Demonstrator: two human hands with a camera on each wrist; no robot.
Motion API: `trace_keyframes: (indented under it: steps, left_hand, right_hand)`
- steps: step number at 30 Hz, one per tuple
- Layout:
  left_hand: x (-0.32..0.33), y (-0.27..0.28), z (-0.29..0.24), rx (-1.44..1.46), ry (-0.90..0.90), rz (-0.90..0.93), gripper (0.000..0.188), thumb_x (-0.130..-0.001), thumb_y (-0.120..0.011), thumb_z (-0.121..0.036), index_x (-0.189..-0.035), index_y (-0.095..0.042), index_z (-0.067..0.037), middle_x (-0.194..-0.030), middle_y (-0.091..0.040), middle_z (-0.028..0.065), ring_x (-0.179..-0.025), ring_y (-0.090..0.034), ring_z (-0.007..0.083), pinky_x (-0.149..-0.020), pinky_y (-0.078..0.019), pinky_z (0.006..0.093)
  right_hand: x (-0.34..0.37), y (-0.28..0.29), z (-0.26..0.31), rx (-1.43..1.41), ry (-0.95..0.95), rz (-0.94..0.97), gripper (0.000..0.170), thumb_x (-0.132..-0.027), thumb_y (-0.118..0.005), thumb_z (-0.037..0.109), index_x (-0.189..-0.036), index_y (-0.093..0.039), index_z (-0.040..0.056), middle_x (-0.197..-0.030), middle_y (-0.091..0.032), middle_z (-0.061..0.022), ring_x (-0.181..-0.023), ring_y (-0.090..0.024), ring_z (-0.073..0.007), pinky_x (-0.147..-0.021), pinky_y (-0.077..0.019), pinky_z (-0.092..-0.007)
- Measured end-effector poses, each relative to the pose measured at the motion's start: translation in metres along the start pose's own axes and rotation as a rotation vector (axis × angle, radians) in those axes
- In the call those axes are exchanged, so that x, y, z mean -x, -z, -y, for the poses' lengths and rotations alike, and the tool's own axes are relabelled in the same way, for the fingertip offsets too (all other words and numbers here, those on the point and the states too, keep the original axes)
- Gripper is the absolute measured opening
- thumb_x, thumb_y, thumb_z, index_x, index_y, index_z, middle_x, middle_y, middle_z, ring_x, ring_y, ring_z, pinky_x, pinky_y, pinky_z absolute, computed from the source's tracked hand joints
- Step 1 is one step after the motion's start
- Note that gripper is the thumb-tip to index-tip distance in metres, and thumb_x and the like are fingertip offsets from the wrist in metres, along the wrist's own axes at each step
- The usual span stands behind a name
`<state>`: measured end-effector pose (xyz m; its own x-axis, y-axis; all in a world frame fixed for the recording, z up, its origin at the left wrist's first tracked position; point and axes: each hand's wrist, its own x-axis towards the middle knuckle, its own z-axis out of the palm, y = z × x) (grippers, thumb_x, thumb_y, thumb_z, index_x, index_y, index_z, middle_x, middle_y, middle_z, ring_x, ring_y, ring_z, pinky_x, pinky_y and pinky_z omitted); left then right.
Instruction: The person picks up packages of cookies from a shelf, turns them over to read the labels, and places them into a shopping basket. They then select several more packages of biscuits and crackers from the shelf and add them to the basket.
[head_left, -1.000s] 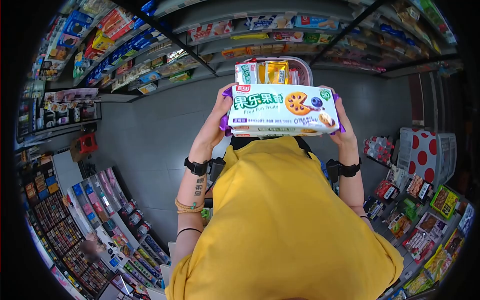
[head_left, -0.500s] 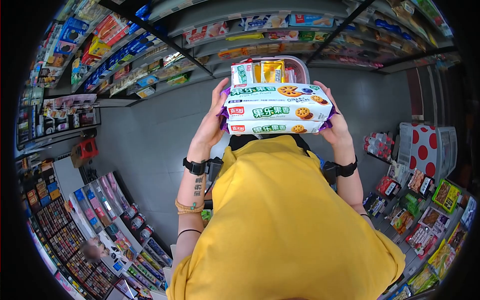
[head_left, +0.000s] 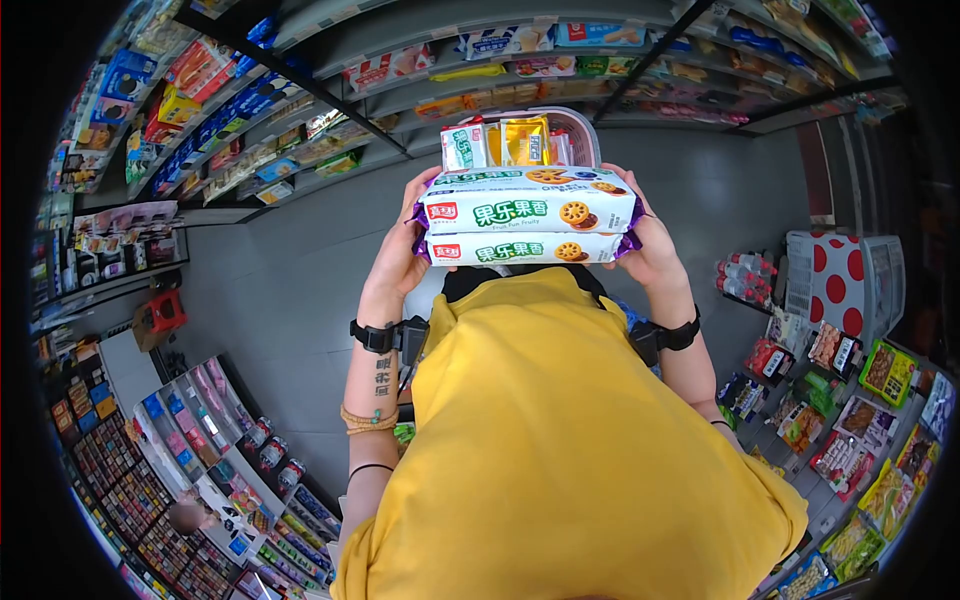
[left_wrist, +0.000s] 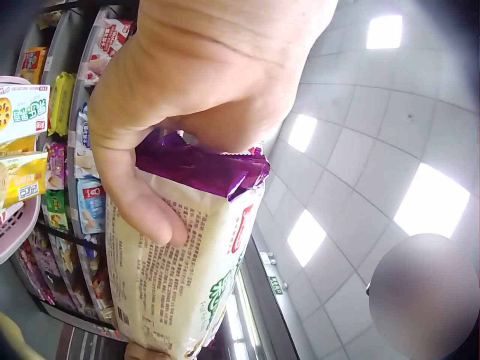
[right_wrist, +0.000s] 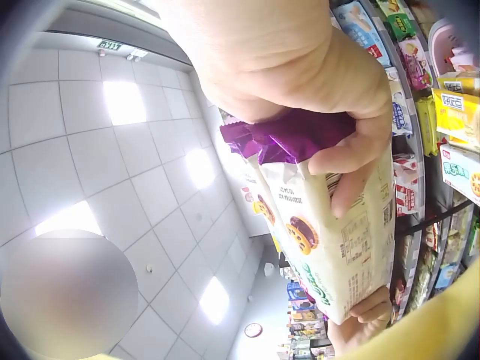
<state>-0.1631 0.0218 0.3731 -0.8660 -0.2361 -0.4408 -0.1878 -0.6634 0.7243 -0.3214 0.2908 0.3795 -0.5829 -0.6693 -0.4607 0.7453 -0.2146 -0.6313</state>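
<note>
Two white biscuit packs with purple crimped ends lie one on the other in front of the chest, the upper pack (head_left: 520,214) over the lower pack (head_left: 510,250). My left hand (head_left: 398,252) grips their left ends, and my right hand (head_left: 652,252) grips their right ends. In the left wrist view, fingers (left_wrist: 150,214) curl onto the printed underside of a biscuit pack (left_wrist: 157,277), beside its purple end. The right wrist view shows fingers (right_wrist: 352,184) bent round the other end of a pack (right_wrist: 352,255).
Just beyond the packs stands a pink basket (head_left: 588,138) holding a white biscuit box (head_left: 464,147) and a golden packet (head_left: 526,142). Snack shelves (head_left: 400,95) curve across the far side. A counter with goods (head_left: 215,420) is at left, a display of packaged food (head_left: 840,430) at right.
The biscuit packs have tipped, so their printed long sides now face up to the head camera instead of the broad top. Both hands turned with them; packs and basket sit further left in view.
</note>
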Motion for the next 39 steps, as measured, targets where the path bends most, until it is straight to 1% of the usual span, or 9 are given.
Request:
trace_keyframes:
  steps: [2,11,17,20,29,33,35,38,39]
  left_hand:
    - [0.001,0.001,0.000,0.004,0.007,0.024,0.045,-0.107,-0.033,-0.041,-0.145,-0.036,-0.017,-0.128,-0.056,0.0100,-0.094,-0.071,0.0206,-0.049,-0.0627,0.0326]
    - [0.002,0.008,0.004,0.013,0.009,0.060,0.042,-0.108,-0.031,-0.035,-0.145,-0.035,-0.017,-0.130,-0.055,0.0119,-0.095,-0.071,0.0226,-0.048,-0.0627,0.0336]
    - [0.003,0.010,0.004,0.012,0.008,0.069,0.042,-0.108,-0.030,-0.035,-0.146,-0.034,-0.016,-0.131,-0.055,0.0118,-0.095,-0.071,0.0221,-0.049,-0.0629,0.0340]
    - [0.002,0.010,0.005,0.018,0.000,0.077,0.043,-0.108,-0.031,-0.036,-0.145,-0.035,-0.016,-0.130,-0.055,0.0116,-0.095,-0.071,0.0218,-0.049,-0.0629,0.0339]
    - [0.004,0.006,0.001,0.011,0.013,0.050,0.044,-0.107,-0.033,-0.038,-0.144,-0.036,-0.015,-0.129,-0.056,0.0108,-0.094,-0.071,0.0206,-0.049,-0.0628,0.0335]
    - [0.002,0.008,0.003,0.011,-0.001,0.059,0.045,-0.107,-0.033,-0.039,-0.144,-0.037,-0.015,-0.129,-0.057,0.0094,-0.095,-0.070,0.0191,-0.047,-0.0620,0.0312]
    - [0.001,0.012,0.004,-0.019,-0.004,0.070,0.045,-0.107,-0.033,-0.039,-0.144,-0.037,-0.015,-0.131,-0.055,0.0089,-0.105,-0.066,0.0180,-0.059,-0.0634,0.0313]
    - [-0.005,0.017,0.010,-0.071,-0.070,0.042,0.047,-0.107,-0.034,-0.042,-0.145,-0.038,-0.015,-0.137,-0.051,0.0081,-0.121,-0.057,0.0173,-0.083,-0.0586,0.0331]
    - [-0.006,0.018,0.012,-0.090,-0.104,0.025,0.048,-0.106,-0.035,-0.043,-0.145,-0.038,-0.015,-0.139,-0.050,0.0079,-0.126,-0.053,0.0172,-0.092,-0.0560,0.0340]
  right_hand:
    - [-0.001,0.005,-0.002,0.025,-0.002,0.012,0.049,-0.106,-0.033,0.044,-0.142,-0.038,0.0110,-0.121,-0.063,-0.0115,-0.077,-0.071,-0.0196,-0.035,-0.0499,-0.0286]
    - [0.002,-0.001,-0.003,0.044,-0.011,-0.022,0.043,-0.105,-0.036,0.045,-0.138,-0.041,0.0172,-0.116,-0.063,-0.0091,-0.075,-0.071,-0.0171,-0.033,-0.0500,-0.0261]
    - [0.004,-0.001,-0.003,0.073,-0.012,-0.036,0.050,-0.106,-0.032,0.045,-0.141,-0.040,0.0115,-0.119,-0.064,-0.0106,-0.075,-0.071,-0.0189,-0.033,-0.0484,-0.0278]
    - [0.004,-0.002,-0.003,0.053,-0.015,-0.025,0.042,-0.105,-0.037,0.045,-0.137,-0.042,0.0181,-0.115,-0.064,-0.0086,-0.073,-0.072,-0.0168,-0.032,-0.0496,-0.0257]
    - [0.005,-0.007,-0.003,0.052,-0.008,-0.046,0.041,-0.105,-0.036,0.045,-0.136,-0.043,0.0178,-0.116,-0.064,-0.0086,-0.073,-0.071,-0.0162,-0.032,-0.0494,-0.0250]
    - [0.005,-0.006,-0.003,0.068,0.007,-0.048,0.047,-0.107,-0.032,0.043,-0.139,-0.042,0.0110,-0.118,-0.064,-0.0089,-0.077,-0.070,-0.0167,-0.032,-0.0473,-0.0273]
    - [0.006,-0.008,-0.002,0.079,0.004,-0.047,0.046,-0.107,-0.032,0.042,-0.139,-0.042,0.0107,-0.118,-0.064,-0.0080,-0.080,-0.070,-0.0159,-0.032,-0.0469,-0.0271]
    - [0.003,0.002,-0.006,0.044,0.039,0.049,0.040,-0.106,-0.037,0.040,-0.137,-0.042,0.0149,-0.125,-0.058,-0.0089,-0.104,-0.066,-0.0166,-0.063,-0.0595,-0.0270]
    - [0.003,0.000,-0.006,0.032,0.068,0.047,0.040,-0.106,-0.038,0.039,-0.138,-0.042,0.0140,-0.127,-0.056,-0.0094,-0.111,-0.062,-0.0173,-0.074,-0.0568,-0.0285]
